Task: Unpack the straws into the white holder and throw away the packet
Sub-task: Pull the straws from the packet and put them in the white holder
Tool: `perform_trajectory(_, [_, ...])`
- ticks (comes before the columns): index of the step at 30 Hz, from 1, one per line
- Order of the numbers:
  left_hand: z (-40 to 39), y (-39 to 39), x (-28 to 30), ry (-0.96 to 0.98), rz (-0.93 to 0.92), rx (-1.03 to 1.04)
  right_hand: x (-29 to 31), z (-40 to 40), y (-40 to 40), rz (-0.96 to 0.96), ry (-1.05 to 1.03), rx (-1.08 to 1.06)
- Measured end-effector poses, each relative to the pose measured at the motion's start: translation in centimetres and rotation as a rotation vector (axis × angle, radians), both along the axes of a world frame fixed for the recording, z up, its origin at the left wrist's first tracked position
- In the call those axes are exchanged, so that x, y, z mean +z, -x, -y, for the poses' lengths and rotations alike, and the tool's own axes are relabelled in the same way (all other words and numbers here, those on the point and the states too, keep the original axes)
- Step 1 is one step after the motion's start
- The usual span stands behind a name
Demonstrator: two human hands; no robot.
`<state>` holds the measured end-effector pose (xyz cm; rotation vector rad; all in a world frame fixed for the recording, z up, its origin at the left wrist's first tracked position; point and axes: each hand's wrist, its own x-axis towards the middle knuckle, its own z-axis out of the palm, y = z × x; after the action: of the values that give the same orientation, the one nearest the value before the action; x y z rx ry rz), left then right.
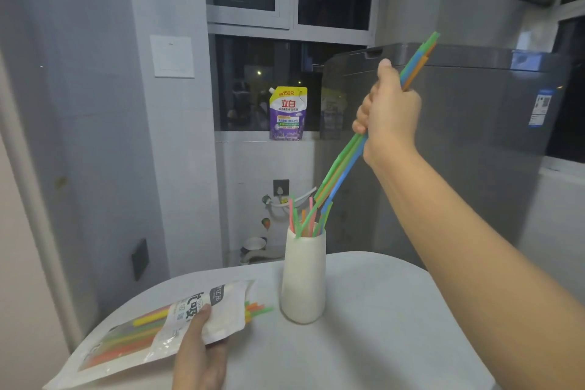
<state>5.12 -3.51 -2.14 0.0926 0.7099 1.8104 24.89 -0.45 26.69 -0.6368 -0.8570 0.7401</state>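
Note:
A white holder [303,279] stands upright on the round white table [380,326], with several coloured straws [305,220] sticking out of it. My right hand [387,114] is raised above and to the right of the holder, shut on a bundle of green, blue and orange straws [340,165] whose lower ends hang just over the holder's mouth. My left hand [199,348] grips the white straw packet [152,329] lying on the table at the front left. More straws show inside the packet and poke out of its open end beside the holder.
A grey washing machine [459,136] stands behind the table on the right. A purple detergent pouch [287,113] sits on the window ledge. A wall with a light switch [172,55] rises on the left. The table's rim curves close at front left.

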Motion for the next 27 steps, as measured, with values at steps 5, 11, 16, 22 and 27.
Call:
perform_trajectory(5, [-0.1,0.1,0.1,-0.005,0.017,0.006,1.1,-0.2,0.4,0.053,-0.014,-0.058])
perform_trajectory(11, [-0.5,0.2,0.1,0.006,0.043,0.025,1.3,-1.4,1.0,0.134,-0.004,-0.092])
perform_trajectory(16, [-0.6,0.1,0.1,-0.005,0.034,0.031,-0.5,-3.4,1.7,0.239,0.032,-0.061])
perform_trajectory(22, [-0.5,0.5,0.1,-0.006,0.048,0.024,-3.3,-5.4,3.2,0.382,0.107,0.001])
perform_trajectory(27, [-0.8,0.7,0.1,-0.006,0.049,0.02,-3.2,-6.0,3.9,0.344,0.099,-0.029])
